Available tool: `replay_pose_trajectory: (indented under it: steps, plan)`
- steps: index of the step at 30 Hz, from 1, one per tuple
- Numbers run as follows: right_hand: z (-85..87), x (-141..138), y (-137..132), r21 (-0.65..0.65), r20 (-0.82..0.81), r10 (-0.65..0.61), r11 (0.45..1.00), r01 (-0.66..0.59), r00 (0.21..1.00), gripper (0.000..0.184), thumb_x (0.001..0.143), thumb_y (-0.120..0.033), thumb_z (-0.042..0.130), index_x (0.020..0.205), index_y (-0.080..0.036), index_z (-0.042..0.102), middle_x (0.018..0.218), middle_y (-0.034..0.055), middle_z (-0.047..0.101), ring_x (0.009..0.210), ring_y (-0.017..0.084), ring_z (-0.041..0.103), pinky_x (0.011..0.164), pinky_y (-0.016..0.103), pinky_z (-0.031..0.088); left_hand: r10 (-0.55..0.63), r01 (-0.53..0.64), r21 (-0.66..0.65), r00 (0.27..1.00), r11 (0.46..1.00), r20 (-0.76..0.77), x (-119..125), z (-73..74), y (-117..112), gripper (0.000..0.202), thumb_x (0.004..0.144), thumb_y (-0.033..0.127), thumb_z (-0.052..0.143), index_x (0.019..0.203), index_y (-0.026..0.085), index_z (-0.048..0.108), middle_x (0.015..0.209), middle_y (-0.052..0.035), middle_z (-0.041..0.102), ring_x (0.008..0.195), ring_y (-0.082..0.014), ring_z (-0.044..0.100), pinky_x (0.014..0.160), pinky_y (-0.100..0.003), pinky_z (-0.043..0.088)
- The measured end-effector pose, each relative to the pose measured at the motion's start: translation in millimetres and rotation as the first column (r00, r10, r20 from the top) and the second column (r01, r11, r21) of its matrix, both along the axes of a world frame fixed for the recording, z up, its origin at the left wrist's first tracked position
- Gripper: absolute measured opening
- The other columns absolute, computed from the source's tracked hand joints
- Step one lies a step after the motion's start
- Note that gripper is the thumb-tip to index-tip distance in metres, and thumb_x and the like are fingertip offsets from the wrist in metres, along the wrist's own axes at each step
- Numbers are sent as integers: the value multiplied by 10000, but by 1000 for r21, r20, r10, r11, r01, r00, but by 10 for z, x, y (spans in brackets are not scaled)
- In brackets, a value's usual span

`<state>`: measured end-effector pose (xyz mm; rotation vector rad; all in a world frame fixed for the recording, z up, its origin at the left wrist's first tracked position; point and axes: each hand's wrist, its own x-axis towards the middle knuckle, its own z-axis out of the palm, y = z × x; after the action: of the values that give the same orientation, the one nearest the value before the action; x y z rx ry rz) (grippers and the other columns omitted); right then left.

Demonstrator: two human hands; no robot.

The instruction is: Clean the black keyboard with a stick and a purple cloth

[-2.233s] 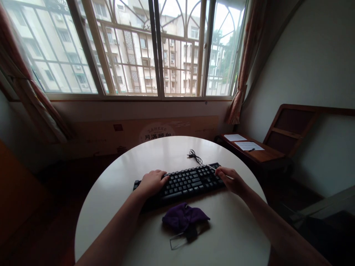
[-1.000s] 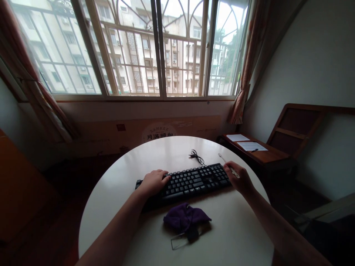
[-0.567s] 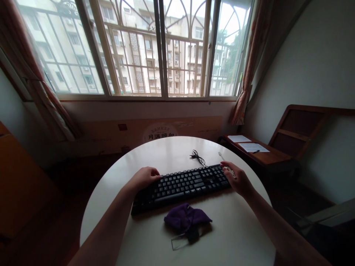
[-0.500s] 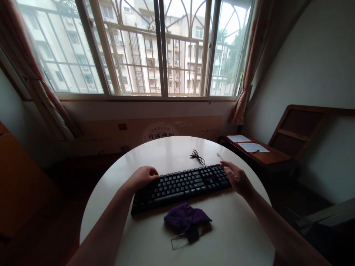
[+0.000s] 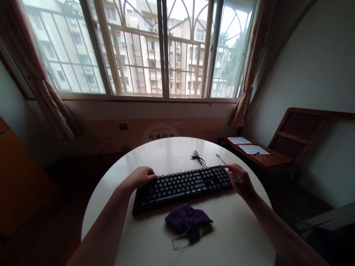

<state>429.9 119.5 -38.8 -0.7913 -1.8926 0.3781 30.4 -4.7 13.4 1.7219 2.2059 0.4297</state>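
A black keyboard (image 5: 177, 187) lies at a slant on the white round table (image 5: 138, 240). At its upper left edge rests my left hand (image 5: 143, 176), thumb and fingers closed on the rim, fingertips partly hidden. My right hand (image 5: 240, 180) is over the number pad at the right end. Between its fingers it holds a slim white brush (image 5: 222, 159) like a toothbrush, head pointing up and left; its bristles are too small to make out. Nearer me are a crumpled purple cloth (image 5: 187, 217) and a keycap puller (image 5: 193, 235) with a black grip and wire loops.
A bundled black cable (image 5: 198, 158) lies behind the keyboard. To the right, a wooden chair (image 5: 270, 161) bears paper sheets (image 5: 253, 149) and a pen (image 5: 256, 153). A printed cardboard box (image 5: 133, 129) stands below the window, beyond the table.
My right hand has shifted slightly along the keyboard's right end, and the white brush now lies flatter, its head further left. The left hand remains on the keyboard. The view has moved slightly.
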Motion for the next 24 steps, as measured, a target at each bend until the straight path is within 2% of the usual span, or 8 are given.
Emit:
replay_pose_trajectory:
  steps: [6, 9, 11, 14, 17, 20, 22, 24]
  plan:
    - [-24, -27, -17, 18, -37, -40, 999, 41, 999, 208, 873, -257, 478, 898, -167, 664, 903, 51, 644, 867, 168, 599, 810, 293, 483, 26, -26, -1, 998, 1000, -58, -72, -32, -1, 320, 742, 464, 518, 745, 202, 701, 786, -47, 712, 731, -206, 623, 607, -271, 394]
    - [-21, -73, 0, -23, -23, -16, 1000, 15, 1000, 202, 866, -289, 523, 944, -176, 671, 948, 52, 663, 895, 173, 617, 824, 298, 496, 39, -40, -2, 997, 999, -73, -63, -58, -6, 324, 759, 469, 506, 737, 206, 694, 775, -47, 708, 713, -200, 615, 592, -269, 376]
    - [49, -127, 12, -61, -8, 43, 997, -43, 999, 229, 864, -310, 543, 1000, -180, 674, 978, 58, 670, 911, 176, 627, 803, 292, 510, 46, -45, 17, 994, 999, -97, -39, -91, 10, 322, 769, 469, 501, 723, 209, 684, 770, -47, 704, 704, -196, 607, 584, -268, 361]
    - [282, -255, 30, -133, 2, 185, 974, -183, 983, 260, 862, -325, 558, 1041, -176, 674, 975, 66, 678, 909, 174, 639, 771, 276, 522, 61, -51, 71, 988, 996, -145, -8, -163, 62, 342, 789, 481, 479, 688, 210, 661, 746, -49, 691, 679, -192, 590, 572, -272, 334]
    - [582, -452, 71, -189, -41, 314, 930, -316, 948, 241, 847, -301, 573, 1012, -161, 678, 900, 54, 674, 850, 145, 634, 776, 258, 517, 78, -64, 99, 988, 993, -135, -18, -229, 113, 382, 811, 500, 449, 653, 208, 639, 694, -46, 668, 644, -186, 570, 566, -276, 320]
    - [833, -723, 158, -239, -155, 429, 857, -456, 890, 185, 823, -244, 554, 953, -151, 646, 691, 2, 601, 628, 87, 560, 561, 183, 453, 91, -81, 108, 991, 991, -100, -53, -261, 133, 417, 837, 507, 417, 628, 205, 615, 650, -41, 644, 622, -181, 557, 560, -278, 311]
    - [958, -929, 236, -274, -264, 504, 778, -565, 822, 131, 796, -231, 556, 898, -156, 589, 604, -27, 550, 508, 66, 474, 449, 163, 362, 106, -95, 114, 990, 989, -97, -65, -269, 131, 427, 852, 503, 401, 621, 204, 600, 643, -40, 636, 622, -180, 553, 559, -277, 306]
    - [1056, -1138, 326, -327, -341, 559, 683, -653, 756, 123, 779, -245, 573, 866, -160, 551, 617, -20, 565, 497, 70, 465, 427, 166, 340, 125, -113, 121, 987, 986, -97, -63, -276, 123, 419, 856, 499, 404, 625, 205, 593, 655, -38, 639, 633, -179, 554, 562, -275, 305]
